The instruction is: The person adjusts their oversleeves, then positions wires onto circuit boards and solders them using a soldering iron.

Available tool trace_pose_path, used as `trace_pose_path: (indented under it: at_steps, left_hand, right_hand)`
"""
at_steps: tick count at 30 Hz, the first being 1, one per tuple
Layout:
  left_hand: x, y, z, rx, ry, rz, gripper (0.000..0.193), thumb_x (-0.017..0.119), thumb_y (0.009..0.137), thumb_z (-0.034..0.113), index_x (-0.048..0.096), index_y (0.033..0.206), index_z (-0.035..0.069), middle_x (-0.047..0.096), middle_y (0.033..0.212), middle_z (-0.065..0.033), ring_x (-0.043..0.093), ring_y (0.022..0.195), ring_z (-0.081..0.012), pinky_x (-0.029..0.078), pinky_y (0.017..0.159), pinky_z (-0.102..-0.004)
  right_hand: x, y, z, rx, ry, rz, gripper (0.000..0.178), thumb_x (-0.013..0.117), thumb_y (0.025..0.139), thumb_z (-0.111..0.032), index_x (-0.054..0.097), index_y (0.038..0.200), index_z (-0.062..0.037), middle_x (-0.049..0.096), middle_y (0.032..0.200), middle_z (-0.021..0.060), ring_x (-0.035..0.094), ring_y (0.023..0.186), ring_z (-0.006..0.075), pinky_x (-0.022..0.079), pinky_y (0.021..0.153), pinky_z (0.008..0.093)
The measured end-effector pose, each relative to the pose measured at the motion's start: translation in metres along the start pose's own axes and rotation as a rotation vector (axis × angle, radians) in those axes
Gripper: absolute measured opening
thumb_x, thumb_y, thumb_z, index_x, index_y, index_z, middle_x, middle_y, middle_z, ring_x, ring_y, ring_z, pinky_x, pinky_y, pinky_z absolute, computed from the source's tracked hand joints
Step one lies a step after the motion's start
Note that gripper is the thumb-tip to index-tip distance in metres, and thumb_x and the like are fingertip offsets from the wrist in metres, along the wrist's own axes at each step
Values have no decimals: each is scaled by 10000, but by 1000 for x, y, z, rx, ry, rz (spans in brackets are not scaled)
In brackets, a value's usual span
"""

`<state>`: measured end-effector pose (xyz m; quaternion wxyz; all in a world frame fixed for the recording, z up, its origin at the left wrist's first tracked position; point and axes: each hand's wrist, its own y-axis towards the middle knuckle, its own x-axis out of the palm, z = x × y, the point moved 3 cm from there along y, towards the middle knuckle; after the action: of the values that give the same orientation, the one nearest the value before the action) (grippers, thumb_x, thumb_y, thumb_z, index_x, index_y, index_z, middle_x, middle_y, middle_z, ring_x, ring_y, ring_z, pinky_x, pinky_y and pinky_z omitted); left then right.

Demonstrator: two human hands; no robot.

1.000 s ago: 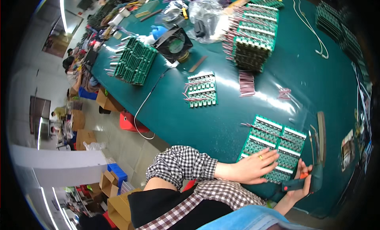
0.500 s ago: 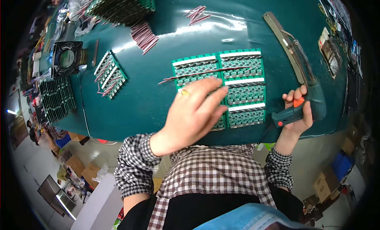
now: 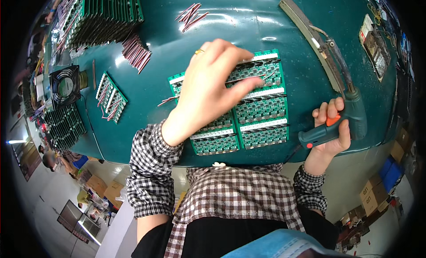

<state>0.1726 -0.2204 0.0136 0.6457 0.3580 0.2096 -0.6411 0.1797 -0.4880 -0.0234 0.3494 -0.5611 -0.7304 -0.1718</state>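
Note:
My right hand [image 3: 332, 124] grips a dark green soldering gun [image 3: 355, 114] by its handle, fingers round the orange trigger, its metal front end pointing away from me. My left hand [image 3: 213, 78] hovers over the green circuit boards [image 3: 262, 108], which lie together as a panel in two columns. Its thumb and fingers are spread apart, with nothing seen between them. Black parts and white strips run in rows along the boards. A thin red-and-white wire [image 3: 166, 101] crosses the upper boards, partly hidden beneath my left hand.
Tall stacked boards [image 3: 108, 18] and a wire bundle [image 3: 136, 53] stand far left. Loose wires [image 3: 191, 17] lie at the back. A small wired board [image 3: 111, 97], a black fan [image 3: 65, 86] and more boards [image 3: 65, 126] are left. A grimy tray [image 3: 375, 51] sits right.
My left hand has moved away from me over the upper boards, its thumb and fingers opening wider. The view has shifted slightly. My right hand keeps hold of the soldering gun.

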Motion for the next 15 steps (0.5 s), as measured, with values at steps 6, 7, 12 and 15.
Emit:
trace_pose_path:
  at_steps: [6,7,12,15]
  left_hand:
    - [9,-13,-3,-25,-4,-74,262,760,637,98,623,857,61,565,852,-57,543,827,-234,419,713,-316]
    - [9,-13,-3,-39,3,-64,242,753,640,85,626,845,63,562,849,-56,542,828,-231,419,716,-315]
    - [0,-9,-5,-33,-14,-33,341,763,621,97,615,927,59,559,880,-68,541,850,-250,427,744,-336]
    - [-6,-5,-2,-100,10,-77,469,787,581,137,594,1001,60,553,920,-76,534,889,-267,424,779,-354]
  right_hand:
    - [5,-5,4,15,-36,28,404,597,810,-267,437,1067,0,520,853,78,561,782,215,480,787,401]
    - [5,-5,3,19,-36,30,404,597,810,-267,437,1067,0,520,853,78,561,782,215,480,787,401]
    - [6,-3,4,39,-59,36,394,606,810,-283,436,1044,-15,510,831,69,554,769,205,480,782,393]
    - [2,-3,3,44,-26,14,394,615,810,-289,437,1041,-25,507,825,62,548,765,200,478,779,386]
